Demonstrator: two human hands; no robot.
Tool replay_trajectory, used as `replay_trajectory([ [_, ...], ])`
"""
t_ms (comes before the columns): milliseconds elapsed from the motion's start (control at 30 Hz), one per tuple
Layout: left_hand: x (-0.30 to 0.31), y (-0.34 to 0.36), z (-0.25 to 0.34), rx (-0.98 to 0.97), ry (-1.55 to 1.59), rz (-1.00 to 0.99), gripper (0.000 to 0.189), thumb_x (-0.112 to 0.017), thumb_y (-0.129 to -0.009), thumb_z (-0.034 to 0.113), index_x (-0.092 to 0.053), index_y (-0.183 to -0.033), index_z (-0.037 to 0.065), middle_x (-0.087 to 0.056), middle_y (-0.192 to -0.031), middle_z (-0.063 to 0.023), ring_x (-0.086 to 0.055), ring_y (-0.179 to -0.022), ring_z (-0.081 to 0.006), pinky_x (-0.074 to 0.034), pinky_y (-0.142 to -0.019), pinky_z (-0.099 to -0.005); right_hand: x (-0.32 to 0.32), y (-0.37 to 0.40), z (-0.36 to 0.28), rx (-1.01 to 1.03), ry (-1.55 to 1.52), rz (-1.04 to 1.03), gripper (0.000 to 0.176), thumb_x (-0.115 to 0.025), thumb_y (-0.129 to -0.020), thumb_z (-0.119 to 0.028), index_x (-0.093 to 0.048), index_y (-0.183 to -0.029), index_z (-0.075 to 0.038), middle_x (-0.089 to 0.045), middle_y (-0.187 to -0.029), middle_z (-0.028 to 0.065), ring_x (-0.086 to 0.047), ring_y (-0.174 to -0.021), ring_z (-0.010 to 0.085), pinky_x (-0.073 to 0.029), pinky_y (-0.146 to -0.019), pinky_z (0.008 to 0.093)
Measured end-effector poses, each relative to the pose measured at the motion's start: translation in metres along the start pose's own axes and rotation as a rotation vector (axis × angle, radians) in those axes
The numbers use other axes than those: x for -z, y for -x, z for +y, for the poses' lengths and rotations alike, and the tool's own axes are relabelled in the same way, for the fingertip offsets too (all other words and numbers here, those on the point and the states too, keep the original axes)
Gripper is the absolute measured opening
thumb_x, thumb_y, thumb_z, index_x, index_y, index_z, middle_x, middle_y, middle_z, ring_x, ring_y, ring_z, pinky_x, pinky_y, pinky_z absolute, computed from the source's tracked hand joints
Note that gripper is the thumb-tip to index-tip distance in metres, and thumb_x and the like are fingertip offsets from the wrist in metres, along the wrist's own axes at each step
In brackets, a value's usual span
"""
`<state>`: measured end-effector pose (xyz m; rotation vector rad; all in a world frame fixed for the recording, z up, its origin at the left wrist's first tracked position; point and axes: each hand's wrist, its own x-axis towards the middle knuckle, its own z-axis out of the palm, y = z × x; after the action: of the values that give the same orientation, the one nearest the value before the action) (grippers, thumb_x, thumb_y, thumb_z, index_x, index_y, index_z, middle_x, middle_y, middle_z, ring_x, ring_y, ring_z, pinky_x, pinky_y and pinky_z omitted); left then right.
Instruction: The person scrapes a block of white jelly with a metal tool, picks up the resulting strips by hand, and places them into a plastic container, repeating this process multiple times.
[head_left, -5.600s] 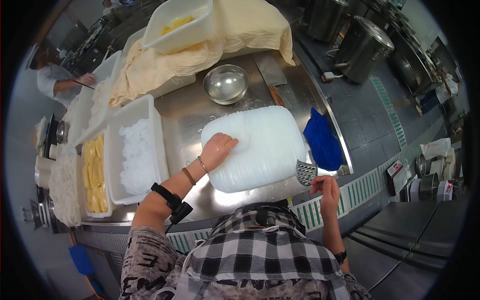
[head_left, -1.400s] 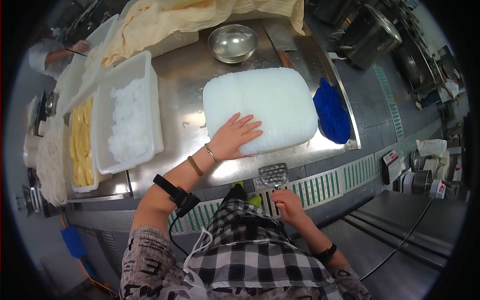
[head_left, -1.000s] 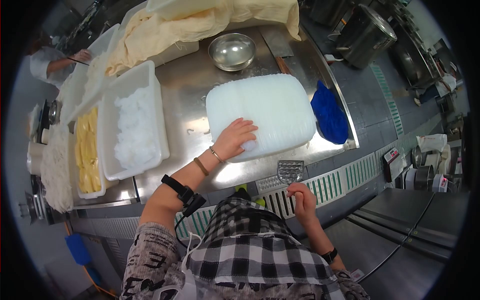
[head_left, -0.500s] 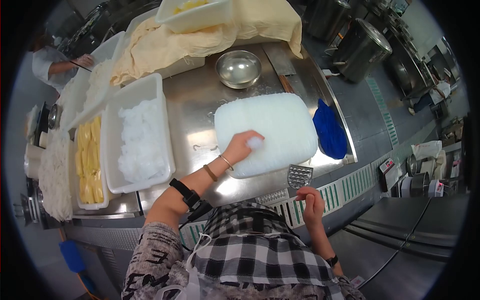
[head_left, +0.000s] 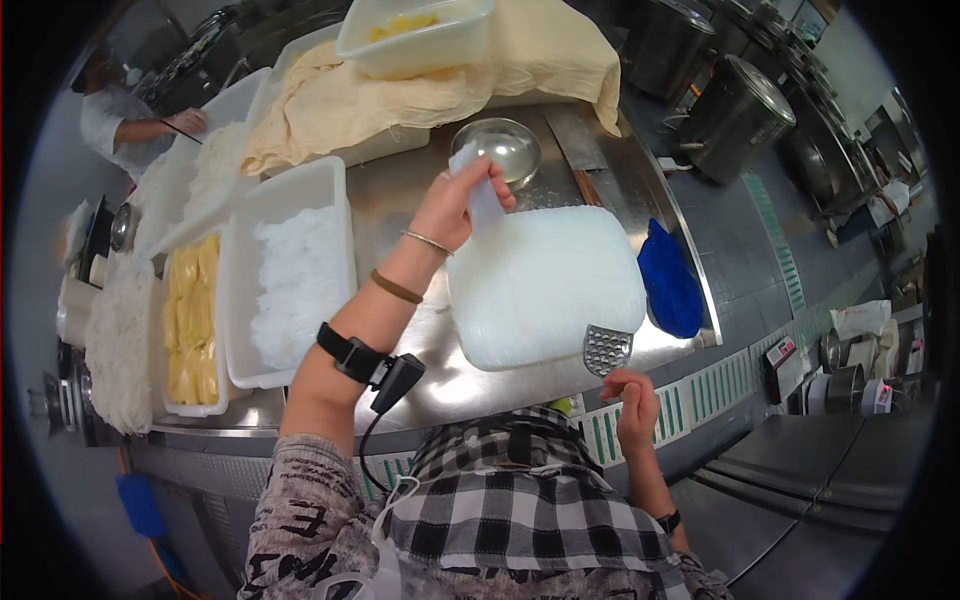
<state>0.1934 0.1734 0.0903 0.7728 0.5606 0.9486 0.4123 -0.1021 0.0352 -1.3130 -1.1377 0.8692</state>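
Taking the white block (head_left: pixel 545 300) as landmark, farthest left of it lies a heap of pale strands (head_left: pixel 118 345), then a tray of yellow pieces (head_left: pixel 190 320), then, nearer the block's left side but apart from it, a white tub (head_left: pixel 346 230) holding white shreds (head_left: pixel 298 285). At the block's far left corner is the left hand (head_left: pixel 455 203), raised, fingers closed around a translucent strip (head_left: pixel 487 209). The strip passes through the fist, its long axis slanting from above the fingers down toward the block; whether its lower end touches the block I cannot tell. Behind the block's far left edge sits a steel bowl (head_left: pixel 517 158), and right of that, a blade (head_left: pixel 574 138) whose wooden handle (head_left: pixel 587 188) points at the block's far edge. The block's longer side runs roughly left to right, between the hands. Off its near right corner, the right hand (head_left: pixel 634 405) has its fingers curled on a perforated metal scraper (head_left: pixel 607 350), which overlaps that corner in view, contact unclear. The block lies away from these fingertips, up and leftward; the left hand is nearer the strip. Just beside the block's right side is a blue cloth (head_left: pixel 668 280).
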Motion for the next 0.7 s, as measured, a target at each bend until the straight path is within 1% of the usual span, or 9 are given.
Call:
replay_trajectory([
  [33,-0.010,0.004,0.015,-0.006,-0.005,0.005,0.019,-0.046,-0.086,0.023,-0.051,-0.080,0.005,-0.056,-0.068,-0.0075,-0.057,-0.068,-0.0222,-0.048,-0.071,-0.0355,0.000,-0.002,0.000,0.003,-0.006,-0.006,0.019,-0.034,-0.088,-0.007,-0.050,-0.089,0.003,-0.055,-0.086,0.0112,-0.053,-0.066,0.0123,-0.045,-0.064,0.0244],
  [100,-0.028,0.015,0.050,-0.124,-0.123,-0.052,0.019,-0.046,-0.086,0.023,-0.051,-0.082,0.005,-0.056,-0.068,-0.0068,-0.056,-0.069,-0.0209,-0.047,-0.073,-0.0348,0.000,-0.007,0.000,0.025,-0.016,-0.012,0.020,-0.034,-0.088,-0.006,-0.051,-0.088,0.003,-0.056,-0.086,0.0116,-0.053,-0.065,0.0126,-0.045,-0.063,0.0243],
  [133,-0.033,0.018,0.067,-0.132,-0.129,-0.044,0.019,-0.046,-0.086,0.023,-0.051,-0.082,0.005,-0.056,-0.068,-0.0068,-0.056,-0.069,-0.0209,-0.047,-0.073,-0.0348,0.000,-0.010,0.000,0.030,-0.023,-0.022,0.020,-0.034,-0.088,-0.006,-0.051,-0.088,0.003,-0.056,-0.086,0.0116,-0.053,-0.065,0.0126,-0.045,-0.063,0.0243],
  [200,-0.039,0.026,0.103,-0.234,-0.088,-0.128,0.020,-0.045,-0.086,0.023,-0.051,-0.084,0.004,-0.056,-0.069,-0.0058,-0.056,-0.070,-0.0199,-0.045,-0.079,-0.0350,-0.001,-0.015,-0.002,0.049,0.026,-0.040,0.020,-0.034,-0.088,-0.007,-0.051,-0.088,0.003,-0.056,-0.086,0.0118,-0.054,-0.064,0.0127,-0.045,-0.062,0.0241],
  [367,-0.049,0.069,0.167,-0.338,-0.156,-0.037,0.019,-0.045,-0.087,0.022,-0.051,-0.085,0.005,-0.055,-0.071,-0.0045,-0.055,-0.071,-0.0187,-0.043,-0.085,-0.0364,-0.006,-0.024,0.001,0.094,0.022,-0.126,0.022,-0.034,-0.088,-0.010,-0.051,-0.088,0.003,-0.056,-0.086,0.0114,-0.053,-0.063,0.0122,-0.045,-0.061,0.0242],
  [533,-0.026,0.122,0.182,-0.388,-0.181,0.055,0.019,-0.046,-0.086,0.022,-0.050,-0.085,0.004,-0.055,-0.071,-0.0045,-0.054,-0.073,-0.0180,-0.043,-0.085,-0.0369,-0.014,-0.034,0.000,0.140,0.012,-0.161,0.022,-0.032,-0.089,-0.010,-0.050,-0.088,0.003,-0.056,-0.085,0.0110,-0.053,-0.063,0.0120,-0.044,-0.061,0.0237],
  [600,-0.012,0.135,0.177,-0.350,-0.224,0.188,0.019,-0.048,-0.085,0.023,-0.050,-0.084,0.003,-0.054,-0.071,-0.0047,-0.054,-0.074,-0.0186,-0.043,-0.084,-0.0361,-0.019,-0.036,-0.002,0.153,0.021,-0.184,0.023,-0.032,-0.089,-0.010,-0.050,-0.088,0.003,-0.056,-0.084,0.0109,-0.053,-0.062,0.0119,-0.044,-0.061,0.0238],
  [633,-0.003,0.138,0.176,-0.352,-0.225,0.194,0.019,-0.048,-0.085,0.023,-0.050,-0.084,0.003,-0.054,-0.071,-0.0047,-0.054,-0.074,-0.0186,-0.043,-0.084,-0.0361,-0.020,-0.037,-0.002,0.153,0.019,-0.190,0.023,-0.032,-0.089,-0.010,-0.050,-0.088,0.003,-0.056,-0.084,0.0109,-0.053,-0.062,0.0119,-0.044,-0.061,0.0238],
  [700,0.020,0.142,0.174,-0.353,-0.240,0.296,0.020,-0.050,-0.084,0.023,-0.049,-0.084,0.003,-0.054,-0.072,-0.0051,-0.053,-0.073,-0.0191,-0.044,-0.080,-0.0349,-0.023,-0.039,-0.002,0.142,0.029,-0.216,0.022,-0.032,-0.089,-0.010,-0.050,-0.088,0.003,-0.056,-0.084,0.0108,-0.053,-0.063,0.0120,-0.044,-0.061,0.0239],
])
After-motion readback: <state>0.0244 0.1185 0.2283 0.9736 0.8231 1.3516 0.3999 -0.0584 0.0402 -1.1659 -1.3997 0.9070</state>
